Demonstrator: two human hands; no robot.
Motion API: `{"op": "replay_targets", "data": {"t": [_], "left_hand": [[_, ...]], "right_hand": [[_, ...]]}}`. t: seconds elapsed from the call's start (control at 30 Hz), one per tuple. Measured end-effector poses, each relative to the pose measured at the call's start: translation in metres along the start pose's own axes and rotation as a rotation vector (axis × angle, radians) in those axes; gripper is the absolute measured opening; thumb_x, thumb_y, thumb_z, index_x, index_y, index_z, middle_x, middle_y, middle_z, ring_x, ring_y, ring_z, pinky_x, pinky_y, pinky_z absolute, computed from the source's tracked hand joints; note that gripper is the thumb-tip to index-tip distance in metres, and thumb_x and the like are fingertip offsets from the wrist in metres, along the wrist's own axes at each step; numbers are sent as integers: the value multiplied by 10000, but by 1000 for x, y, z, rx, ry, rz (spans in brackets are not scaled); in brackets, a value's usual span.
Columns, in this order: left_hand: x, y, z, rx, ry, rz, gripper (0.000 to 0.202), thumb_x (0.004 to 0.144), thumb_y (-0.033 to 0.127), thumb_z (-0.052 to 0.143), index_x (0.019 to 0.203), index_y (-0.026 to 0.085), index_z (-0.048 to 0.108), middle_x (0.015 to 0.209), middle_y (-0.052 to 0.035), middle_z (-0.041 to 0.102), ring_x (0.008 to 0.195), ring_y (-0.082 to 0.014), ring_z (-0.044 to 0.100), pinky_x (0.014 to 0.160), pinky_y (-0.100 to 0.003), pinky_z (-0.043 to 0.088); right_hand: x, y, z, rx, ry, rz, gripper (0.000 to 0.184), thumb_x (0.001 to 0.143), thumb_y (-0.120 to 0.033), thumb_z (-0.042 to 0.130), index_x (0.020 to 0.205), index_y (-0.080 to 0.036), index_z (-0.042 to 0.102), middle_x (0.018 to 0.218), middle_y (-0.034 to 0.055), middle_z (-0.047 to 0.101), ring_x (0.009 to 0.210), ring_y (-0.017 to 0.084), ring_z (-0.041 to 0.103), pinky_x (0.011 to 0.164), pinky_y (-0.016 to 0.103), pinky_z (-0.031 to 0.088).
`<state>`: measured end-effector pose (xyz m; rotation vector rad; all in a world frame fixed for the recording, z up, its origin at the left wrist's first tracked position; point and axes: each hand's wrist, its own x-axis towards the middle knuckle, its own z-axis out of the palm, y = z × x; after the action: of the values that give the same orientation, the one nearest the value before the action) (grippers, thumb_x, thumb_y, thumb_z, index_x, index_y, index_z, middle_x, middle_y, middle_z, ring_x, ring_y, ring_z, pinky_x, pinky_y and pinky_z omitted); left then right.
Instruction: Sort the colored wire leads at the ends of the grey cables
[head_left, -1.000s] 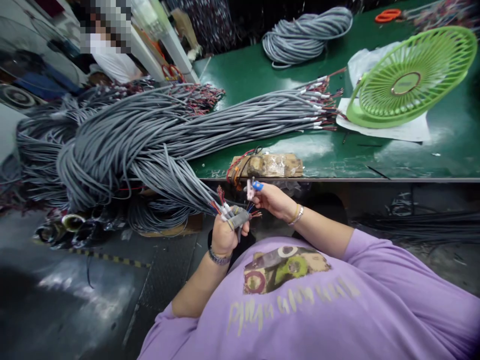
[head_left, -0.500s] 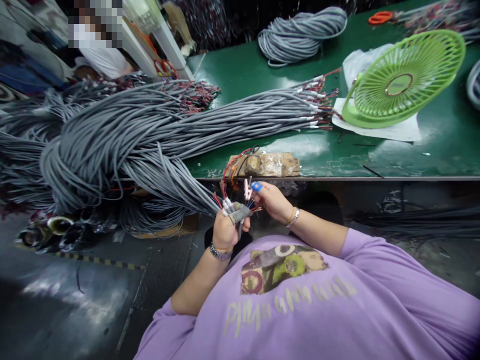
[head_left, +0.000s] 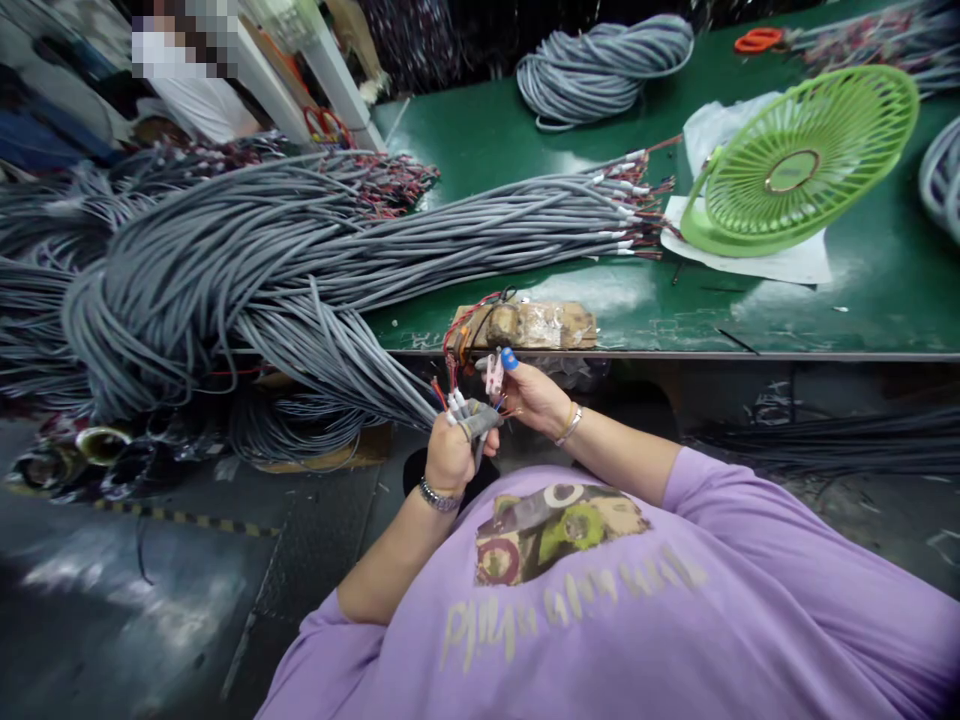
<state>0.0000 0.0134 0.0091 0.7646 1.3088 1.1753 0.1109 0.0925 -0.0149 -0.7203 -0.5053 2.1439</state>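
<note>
My left hand (head_left: 448,455) is closed in a fist round the ends of several grey cables (head_left: 352,370) that trail off to the left; their stripped coloured wires stick out above the fist. My right hand (head_left: 534,397), with a blue cot on one fingertip, pinches a small pink-and-white clip (head_left: 494,374) right beside those wire ends. Both hands hover below the front edge of the green table (head_left: 862,310), in front of a small brown taped block (head_left: 536,325) with red wires.
A huge heap of grey cables (head_left: 225,260) spills from the table to the left. A green fan (head_left: 802,165) lies on white paper at the right, a cable coil (head_left: 600,65) at the back. Another person (head_left: 187,75) sits at the far left.
Both hands stay at the cable ends; the right hand's clip has shifted slightly closer to the wires. The view drifted a little to the right.
</note>
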Motion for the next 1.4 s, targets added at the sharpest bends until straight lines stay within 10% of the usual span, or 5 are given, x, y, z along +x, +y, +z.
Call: {"op": "replay_targets", "data": {"t": [0.47, 0.77, 1.4], "left_hand": [[-10, -2, -3, -20, -9, 55, 216, 635, 301, 736, 592, 143, 595, 430, 8, 567, 343, -81, 467, 354, -184, 356], [-10, -3, -3, -54, 81, 106, 204, 666, 305, 716, 602, 145, 607, 440, 23, 565, 353, -74, 471, 353, -178, 366], [-3, -6, 3, -89, 75, 111, 223, 646, 323, 721, 591, 151, 590, 428, 20, 564, 341, -74, 469, 344, -174, 371]], "right_hand": [[-7, -1, -8, 31, -112, 126, 546, 828, -683, 479, 822, -162, 642, 727, 31, 617, 566, 95, 487, 517, 208, 407], [-6, -1, -10, -100, -87, -65, 306, 720, -419, 741, 752, -146, 608, 657, -11, 586, 545, 75, 464, 500, 197, 384], [13, 12, -11, -60, -77, -35, 539, 792, -676, 544, 751, -146, 636, 605, 6, 562, 508, 87, 430, 484, 218, 357]]}}
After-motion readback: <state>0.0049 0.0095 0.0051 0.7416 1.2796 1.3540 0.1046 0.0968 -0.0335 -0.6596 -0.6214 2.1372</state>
